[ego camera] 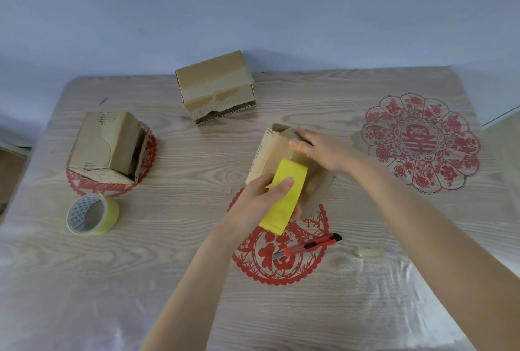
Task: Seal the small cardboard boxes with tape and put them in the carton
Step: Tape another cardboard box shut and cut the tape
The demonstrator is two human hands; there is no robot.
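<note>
The left hand (261, 198) grips a yellow tape roll (284, 210), thumb across its face and fingers curled behind. A clear strip (298, 156) runs from the roll up to the right hand (323, 151). That hand lies flat with its fingers stretched out, pressing down on top of the small cardboard box (271, 153) that sits between and under both hands.

Just nearer than the left hand, a red utility knife (309, 246) lies on the table (168, 266). Well off beyond the left hand's side a second tape roll (92, 214) stands on edge, with another box (104, 148) past it, its end flap open. Farther away than both hands sits a third box (213, 86), taped along the top. A red paper-cut flower (422, 142) lies outside the right arm.
</note>
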